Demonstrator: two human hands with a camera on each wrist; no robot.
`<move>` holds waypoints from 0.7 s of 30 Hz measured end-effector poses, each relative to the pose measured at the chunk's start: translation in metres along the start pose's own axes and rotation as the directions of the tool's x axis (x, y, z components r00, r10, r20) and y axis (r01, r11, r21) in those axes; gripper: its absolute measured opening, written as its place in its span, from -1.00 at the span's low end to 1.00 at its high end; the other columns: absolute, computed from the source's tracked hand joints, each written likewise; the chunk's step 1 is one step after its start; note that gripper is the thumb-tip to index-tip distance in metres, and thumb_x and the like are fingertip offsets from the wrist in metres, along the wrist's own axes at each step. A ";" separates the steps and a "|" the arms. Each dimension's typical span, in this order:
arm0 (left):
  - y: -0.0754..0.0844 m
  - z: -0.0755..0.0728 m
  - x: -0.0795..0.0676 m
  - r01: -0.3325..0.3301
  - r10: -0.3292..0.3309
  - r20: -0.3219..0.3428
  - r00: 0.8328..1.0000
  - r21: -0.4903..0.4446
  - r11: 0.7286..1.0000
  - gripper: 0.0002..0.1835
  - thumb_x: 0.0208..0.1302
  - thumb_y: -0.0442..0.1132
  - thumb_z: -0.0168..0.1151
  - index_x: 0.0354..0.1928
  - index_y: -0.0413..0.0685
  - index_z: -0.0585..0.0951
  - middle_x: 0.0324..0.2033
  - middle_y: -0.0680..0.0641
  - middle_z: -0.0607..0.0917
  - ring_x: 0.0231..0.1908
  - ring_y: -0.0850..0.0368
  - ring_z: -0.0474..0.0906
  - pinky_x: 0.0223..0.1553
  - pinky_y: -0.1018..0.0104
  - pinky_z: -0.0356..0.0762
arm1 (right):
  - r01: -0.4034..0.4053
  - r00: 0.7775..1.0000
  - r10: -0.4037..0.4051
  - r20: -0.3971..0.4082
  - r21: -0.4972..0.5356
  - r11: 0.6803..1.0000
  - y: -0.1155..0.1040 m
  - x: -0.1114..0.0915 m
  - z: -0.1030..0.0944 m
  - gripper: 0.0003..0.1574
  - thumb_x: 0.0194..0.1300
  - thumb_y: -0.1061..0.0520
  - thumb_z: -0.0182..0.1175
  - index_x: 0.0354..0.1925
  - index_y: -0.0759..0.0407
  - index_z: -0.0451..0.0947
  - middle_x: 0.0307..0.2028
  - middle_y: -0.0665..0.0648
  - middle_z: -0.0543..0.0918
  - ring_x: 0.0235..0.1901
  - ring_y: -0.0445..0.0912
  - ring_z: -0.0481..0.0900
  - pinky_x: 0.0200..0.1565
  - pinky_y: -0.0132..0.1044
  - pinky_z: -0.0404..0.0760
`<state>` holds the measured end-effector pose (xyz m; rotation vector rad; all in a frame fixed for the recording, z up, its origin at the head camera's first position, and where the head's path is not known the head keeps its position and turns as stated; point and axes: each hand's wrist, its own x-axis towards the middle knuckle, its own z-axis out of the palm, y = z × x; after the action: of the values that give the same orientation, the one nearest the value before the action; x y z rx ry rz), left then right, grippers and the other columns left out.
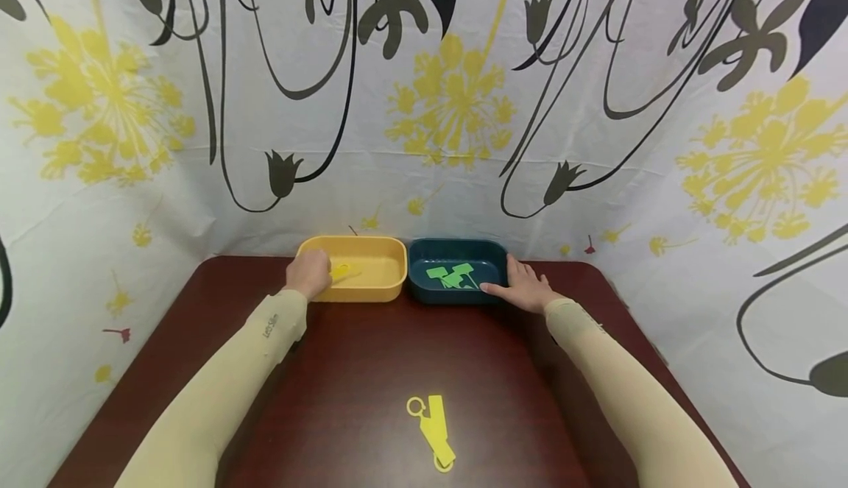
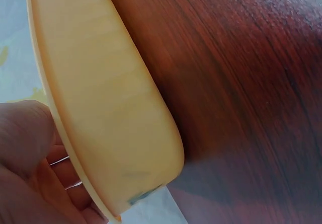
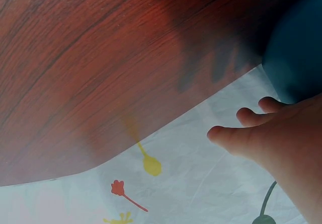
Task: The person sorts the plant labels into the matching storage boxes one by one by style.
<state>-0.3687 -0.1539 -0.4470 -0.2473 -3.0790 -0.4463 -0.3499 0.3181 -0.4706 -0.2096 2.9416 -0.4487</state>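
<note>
My left hand (image 1: 309,274) reaches over the left end of a yellow bin (image 1: 367,296), its fingers curled past the rim. Beside the knuckles, flat yellow pieces (image 1: 341,272) lie inside the bin. In the left wrist view, the bin's outer wall (image 2: 110,93) hides part of the fingers (image 2: 65,173), and I cannot tell what they hold. My right hand (image 1: 526,289) lies at the right end of a dark teal bin (image 1: 457,296), fingers spread along the side and thumb over the near rim. Flat green pieces (image 1: 453,276) lie inside that bin.
Flat yellow pieces with round loops (image 1: 433,429) lie on the dark red-brown table (image 1: 397,355), close to the front. The two bins stand side by side at its back edge. A patterned white sheet (image 1: 457,201) hangs behind and on both sides.
</note>
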 end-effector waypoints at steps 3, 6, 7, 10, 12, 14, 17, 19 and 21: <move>0.000 -0.001 0.002 0.007 -0.007 0.011 1.000 0.000 1.000 -0.63 0.27 -0.43 0.16 -0.69 -0.03 0.39 -0.74 0.04 0.26 -0.67 0.14 0.21 -0.60 0.25 0.31 | -0.001 1.000 0.001 -0.003 0.000 1.000 0.000 0.000 0.000 0.61 0.12 -0.80 -0.15 0.58 0.30 -0.41 0.56 0.38 -0.15 0.51 0.33 -0.17 0.30 0.51 -0.22; 0.001 -0.002 0.004 0.015 -0.015 0.018 1.000 0.000 1.000 -0.64 0.28 -0.42 0.15 -0.67 -0.04 0.38 -0.73 0.03 0.27 -0.67 0.13 0.22 -0.59 0.23 0.32 | -0.004 1.000 0.004 -0.004 -0.004 1.000 0.000 0.001 -0.001 0.60 0.12 -0.79 -0.16 0.58 0.29 -0.41 0.56 0.38 -0.14 0.51 0.33 -0.17 0.31 0.50 -0.21; 0.001 -0.002 0.005 0.018 -0.018 0.018 1.000 0.000 1.000 -0.64 0.28 -0.42 0.15 -0.67 -0.04 0.37 -0.73 0.02 0.26 -0.67 0.13 0.22 -0.59 0.23 0.33 | -0.003 1.000 0.003 -0.005 -0.003 1.000 -0.001 0.000 -0.002 0.60 0.13 -0.79 -0.16 0.58 0.29 -0.41 0.56 0.37 -0.14 0.51 0.33 -0.17 0.31 0.50 -0.21; 0.001 -0.001 0.007 0.019 -0.019 0.024 1.000 -0.001 1.000 -0.63 0.31 -0.42 0.13 -0.66 -0.04 0.35 -0.73 0.02 0.25 -0.66 0.12 0.22 -0.59 0.22 0.33 | -0.004 1.000 0.004 -0.006 0.006 1.000 -0.002 0.000 -0.003 0.59 0.13 -0.78 -0.14 0.58 0.29 -0.40 0.56 0.37 -0.14 0.51 0.32 -0.17 0.31 0.49 -0.23; 0.000 0.001 0.009 0.023 -0.023 0.036 0.999 -0.004 1.000 -0.62 0.32 -0.42 0.13 -0.66 -0.04 0.35 -0.72 0.01 0.26 -0.65 0.11 0.23 -0.58 0.21 0.33 | -0.002 1.000 0.002 -0.002 0.015 1.000 -0.003 -0.001 -0.004 0.60 0.13 -0.78 -0.12 0.58 0.30 -0.39 0.56 0.38 -0.14 0.51 0.33 -0.17 0.31 0.50 -0.24; -0.001 0.003 0.010 0.031 -0.031 0.052 0.998 -0.007 0.999 -0.62 0.34 -0.41 0.12 -0.66 -0.05 0.35 -0.72 0.01 0.26 -0.64 0.10 0.24 -0.57 0.20 0.34 | -0.003 1.000 0.003 0.000 0.015 1.000 -0.003 -0.002 -0.004 0.61 0.12 -0.78 -0.11 0.58 0.31 -0.39 0.56 0.38 -0.14 0.51 0.33 -0.16 0.31 0.49 -0.23; -0.002 0.005 0.012 0.045 -0.045 0.072 0.996 -0.002 0.999 -0.63 0.34 -0.39 0.15 -0.65 -0.06 0.37 -0.71 0.00 0.27 -0.62 0.09 0.26 -0.54 0.17 0.35 | -0.004 1.000 0.004 0.000 0.009 1.000 -0.003 -0.002 -0.003 0.62 0.11 -0.79 -0.12 0.58 0.30 -0.39 0.56 0.38 -0.13 0.51 0.33 -0.15 0.32 0.48 -0.21; -0.001 0.005 0.014 0.050 -0.051 0.081 0.995 0.008 0.999 -0.64 0.34 -0.38 0.15 -0.65 -0.06 0.38 -0.70 0.00 0.27 -0.62 0.09 0.27 -0.53 0.17 0.36 | -0.007 1.000 0.007 -0.004 0.009 1.000 -0.002 -0.002 -0.002 0.62 0.10 -0.80 -0.12 0.59 0.29 -0.38 0.56 0.36 -0.12 0.51 0.31 -0.14 0.33 0.47 -0.20; -0.001 0.006 0.015 0.053 -0.055 0.086 0.995 0.020 0.998 -0.65 0.34 -0.38 0.14 -0.64 -0.07 0.41 -0.70 0.00 0.29 -0.61 0.09 0.28 -0.53 0.16 0.37 | -0.009 1.000 0.009 -0.007 0.013 1.000 -0.001 -0.002 -0.001 0.62 0.10 -0.80 -0.12 0.59 0.28 -0.38 0.56 0.36 -0.12 0.52 0.31 -0.14 0.33 0.47 -0.19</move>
<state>-0.3840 -0.1506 -0.4519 -0.1881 -3.1796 -0.4213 -0.3480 0.3175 -0.4689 -0.1930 2.9447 -0.4673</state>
